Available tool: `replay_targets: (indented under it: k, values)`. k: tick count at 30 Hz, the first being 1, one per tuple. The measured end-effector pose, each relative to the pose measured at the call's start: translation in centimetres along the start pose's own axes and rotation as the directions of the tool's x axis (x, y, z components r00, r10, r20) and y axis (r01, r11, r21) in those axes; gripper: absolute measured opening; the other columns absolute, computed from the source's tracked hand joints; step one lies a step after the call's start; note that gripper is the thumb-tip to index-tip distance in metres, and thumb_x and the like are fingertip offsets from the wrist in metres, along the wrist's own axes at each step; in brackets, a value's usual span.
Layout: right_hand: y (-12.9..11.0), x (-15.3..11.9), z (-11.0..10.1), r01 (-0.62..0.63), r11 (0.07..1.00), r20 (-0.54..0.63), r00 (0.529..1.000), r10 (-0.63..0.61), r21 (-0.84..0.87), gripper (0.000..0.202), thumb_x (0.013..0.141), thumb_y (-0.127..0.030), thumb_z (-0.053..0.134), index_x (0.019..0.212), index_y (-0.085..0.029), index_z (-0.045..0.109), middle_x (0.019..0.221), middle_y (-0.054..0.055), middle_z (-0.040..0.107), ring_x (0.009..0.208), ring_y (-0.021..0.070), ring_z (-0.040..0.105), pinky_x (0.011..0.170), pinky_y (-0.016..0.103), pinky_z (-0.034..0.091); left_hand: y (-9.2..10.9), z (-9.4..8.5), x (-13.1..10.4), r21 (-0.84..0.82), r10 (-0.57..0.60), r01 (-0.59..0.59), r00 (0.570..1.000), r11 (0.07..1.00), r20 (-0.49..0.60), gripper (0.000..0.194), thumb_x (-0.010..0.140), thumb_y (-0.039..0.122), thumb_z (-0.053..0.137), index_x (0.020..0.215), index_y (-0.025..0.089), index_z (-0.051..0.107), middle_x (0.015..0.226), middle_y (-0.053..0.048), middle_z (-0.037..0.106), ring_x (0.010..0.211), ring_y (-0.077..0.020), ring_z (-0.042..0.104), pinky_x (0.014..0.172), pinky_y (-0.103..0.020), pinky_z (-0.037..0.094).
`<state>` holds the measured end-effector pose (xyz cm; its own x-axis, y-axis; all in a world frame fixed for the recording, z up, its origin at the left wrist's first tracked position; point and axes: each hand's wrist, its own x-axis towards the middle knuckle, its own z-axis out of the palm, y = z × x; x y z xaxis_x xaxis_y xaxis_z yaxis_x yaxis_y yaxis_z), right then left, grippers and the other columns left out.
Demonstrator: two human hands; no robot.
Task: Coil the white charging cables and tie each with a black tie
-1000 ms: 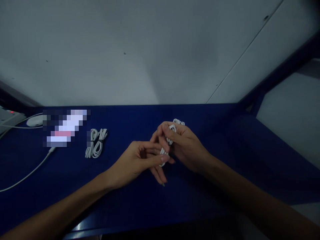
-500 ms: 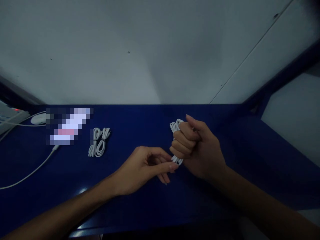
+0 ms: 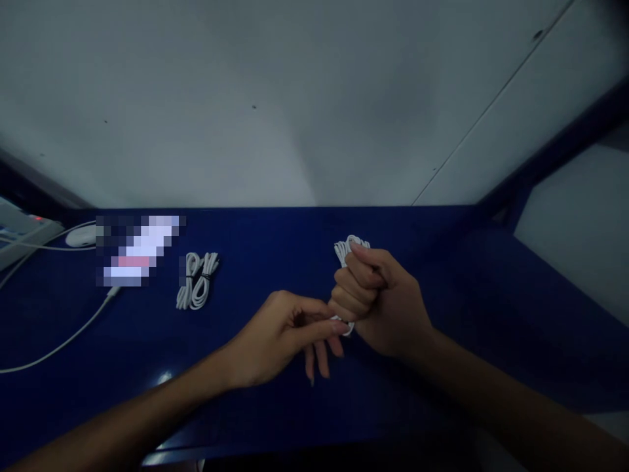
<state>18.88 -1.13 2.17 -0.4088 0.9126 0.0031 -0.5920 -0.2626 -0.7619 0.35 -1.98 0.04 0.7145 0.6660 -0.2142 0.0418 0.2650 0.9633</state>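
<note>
The held cable bundle point(image 3: 350, 328) shows only as a short white looped end below the curled fingers of the right hand point(image 3: 388, 301). That end points down toward the near edge of the blue table point(image 3: 265, 249). The rest is hidden in the fist, so the full direction of its long axis cannot be told.

The right hand is closed in a fist, back of the hand to the right, with the thumb laid over the curled index finger and pointing up and to the left. Its forearm comes in from the lower right. The left hand point(image 3: 282, 334) reaches in from the lower left, wrist fairly straight, its thumb and index finger narrowed in a pinch on the looped end; its other fingers hang loosely spread beneath.

The held cable bundle lies where the two hands meet, well apart from the tied cable pair point(image 3: 200, 288), to its right and somewhat nearer the person. The left hand is also right of the tied cable pair and nearer the person. Another white coil point(image 3: 343, 251) shows just beyond the right fist, partly covered by it, right of the tied cable pair and slightly farther back. Left of the tied cable pair are a blurred, bright-screened device point(image 3: 142, 249) and the white cord point(image 3: 93, 318) plugged into its near end.
</note>
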Motion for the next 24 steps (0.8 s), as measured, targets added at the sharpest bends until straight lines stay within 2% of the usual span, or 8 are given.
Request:
replay_targets:
  k: [4, 6, 9, 12, 17, 21, 24]
  values:
    - [0.1, 0.1, 0.0, 0.012, 1.000, -0.017, 1.000, -0.012, 0.000, 0.065, 0.103, -0.036, 0.062, 0.055, -0.021, 0.021, 0.047, -0.010, 0.017, 0.042, 0.0061, 0.013, 0.039, 0.023, 0.018, -0.2, 0.0, 0.2, -0.024, 0.011, -0.011, 1.000, 1.000, -0.003, 0.028, 0.097, 0.038, 0.079, 0.094, 0.011, 0.079, 0.078, -0.007, 0.077, 0.064, -0.0176, 0.075, 0.062, -0.028, 0.064]
    - [0.3, 0.1, 0.1, 0.023, 1.000, -0.006, 1.000, -0.023, -0.008, 0.064, 0.103, -0.036, 0.062, 0.055, -0.021, 0.022, 0.048, -0.010, 0.018, 0.042, 0.0059, 0.013, 0.039, 0.023, 0.018, -0.3, 0.0, 0.1, 0.013, 0.008, -0.008, 0.999, 1.000, -0.034, 0.026, 0.092, 0.038, 0.084, 0.097, 0.013, 0.079, 0.074, -0.003, 0.075, 0.062, -0.0161, 0.073, 0.060, -0.026, 0.062]
    - [0.7, 0.0, 0.3, 0.035, 0.998, 0.054, 0.998, -0.032, -0.051, 0.064, 0.106, -0.038, 0.061, 0.055, -0.021, 0.025, 0.048, -0.010, 0.020, 0.041, 0.0054, 0.015, 0.040, 0.022, 0.019, -0.1, 0.1, -0.1, 0.261, 0.062, -0.031, 0.992, 0.965, -0.112, 0.027, 0.091, 0.041, 0.086, 0.092, 0.015, 0.079, 0.063, 0.001, 0.069, 0.053, -0.0130, 0.067, 0.051, -0.022, 0.053]
    - [1.1, -0.1, 0.5, 0.069, 0.992, 0.097, 0.994, -0.059, -0.106, 0.064, 0.106, -0.040, 0.062, 0.054, -0.021, 0.029, 0.048, -0.010, 0.022, 0.041, 0.0054, 0.018, 0.041, 0.022, 0.022, 0.3, 0.1, -0.4, 0.443, 0.139, -0.079, 0.985, 0.893, -0.103, 0.029, 0.099, 0.042, 0.077, 0.088, 0.015, 0.078, 0.065, 0.001, 0.069, 0.052, -0.0109, 0.065, 0.052, -0.021, 0.049]
    - [0.8, 0.2, 0.3, 0.102, 0.985, 0.084, 0.992, -0.091, -0.142, 0.063, 0.107, -0.039, 0.061, 0.054, -0.022, 0.031, 0.048, -0.010, 0.024, 0.042, 0.0061, 0.017, 0.041, 0.022, 0.022, 0.5, 0.0, -0.6, 0.506, 0.199, -0.167, 0.980, 0.846, -0.010, 0.029, 0.108, 0.034, 0.064, 0.088, 0.016, 0.075, 0.071, 0.002, 0.066, 0.061, -0.0099, 0.063, 0.061, -0.022, 0.049]
    - [0.3, 0.5, -0.2, 0.044, 0.984, 0.127, 0.992, -0.022, -0.171, 0.060, 0.108, -0.043, 0.060, 0.055, -0.022, 0.037, 0.049, -0.009, 0.027, 0.043, 0.0076, 0.021, 0.041, 0.023, 0.026, 0.7, -0.1, -0.7, 0.500, 0.148, -0.130, 0.989, 0.856, 0.004, 0.032, 0.113, 0.035, 0.054, 0.093, 0.017, 0.072, 0.071, 0.004, 0.061, 0.064, -0.0108, 0.060, 0.064, -0.023, 0.048]
    - [0.3, 0.5, -0.2, 0.031, 0.985, 0.106, 0.994, -0.013, -0.171, 0.059, 0.105, -0.044, 0.062, 0.057, -0.022, 0.036, 0.051, -0.009, 0.026, 0.045, 0.0077, 0.021, 0.044, 0.024, 0.026, 0.8, -0.1, -0.7, 0.487, 0.120, -0.106, 0.993, 0.867, 0.003, 0.037, 0.114, 0.039, 0.049, 0.094, 0.017, 0.070, 0.072, 0.004, 0.059, 0.065, -0.0108, 0.058, 0.065, -0.023, 0.047]
